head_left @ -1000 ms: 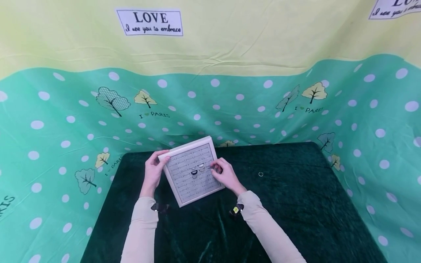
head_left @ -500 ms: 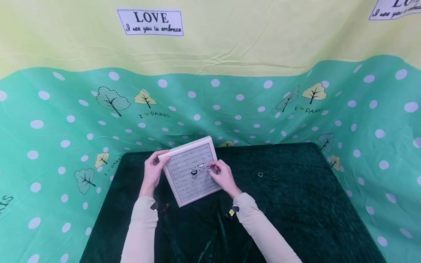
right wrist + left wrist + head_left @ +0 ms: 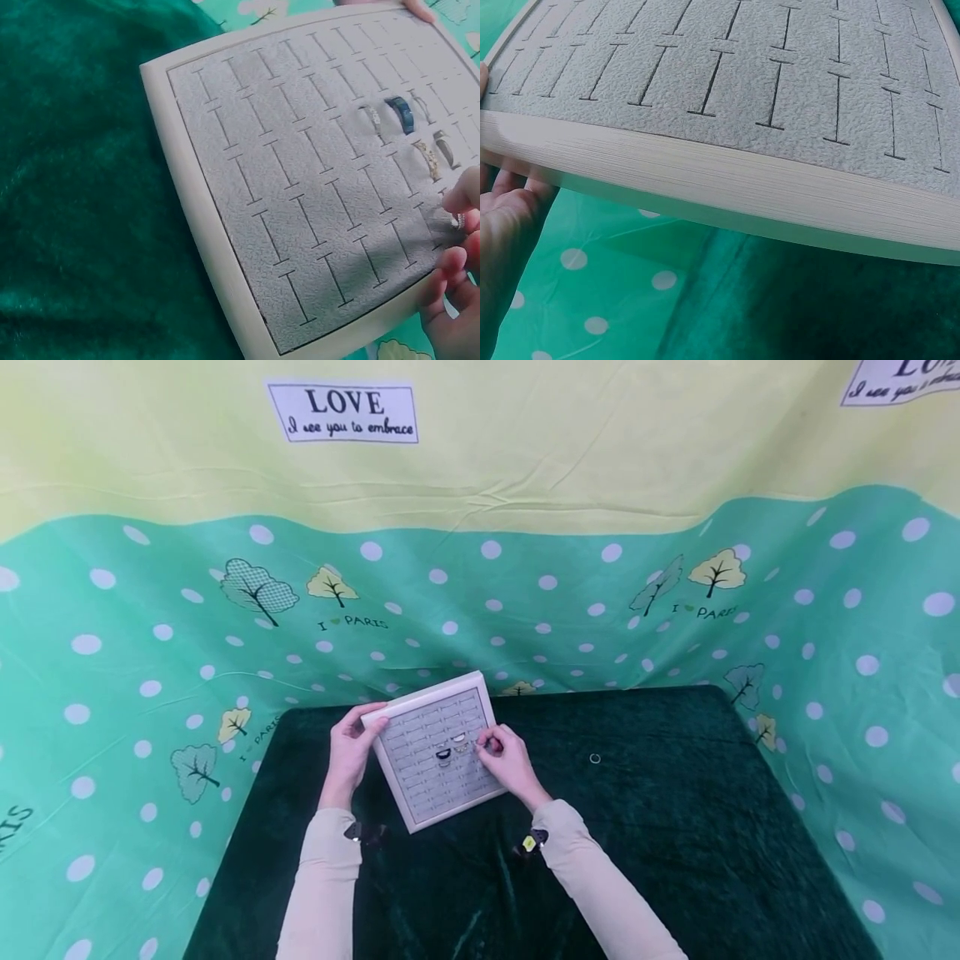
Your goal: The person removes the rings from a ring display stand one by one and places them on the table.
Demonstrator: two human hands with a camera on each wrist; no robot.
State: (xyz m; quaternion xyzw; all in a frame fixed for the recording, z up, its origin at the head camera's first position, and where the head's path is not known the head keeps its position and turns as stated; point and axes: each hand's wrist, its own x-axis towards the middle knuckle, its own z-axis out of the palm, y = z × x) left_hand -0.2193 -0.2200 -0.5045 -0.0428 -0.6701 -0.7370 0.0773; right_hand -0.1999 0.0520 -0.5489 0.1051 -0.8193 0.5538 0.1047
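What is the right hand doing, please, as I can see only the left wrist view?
Observer: The right hand pinches a small ring at the tray.
Operator: Thank you; could you tell me whether the tray holds any others?
Observer: Yes, five other rings stand in it.
Operator: And would you see any lying elsewhere?
Observer: Yes, a loose ring lies on the dark green cloth.

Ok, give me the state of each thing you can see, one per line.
Tray: askew, partly filled.
Left hand: gripping the tray's corner.
Right hand: pinching a small ring, seating unclear.
Dark blue ring: seated in the tray.
Gold-toned ring: seated.
Three silvery rings: seated.
Loose ring: lying on the green cloth, apart from the tray.
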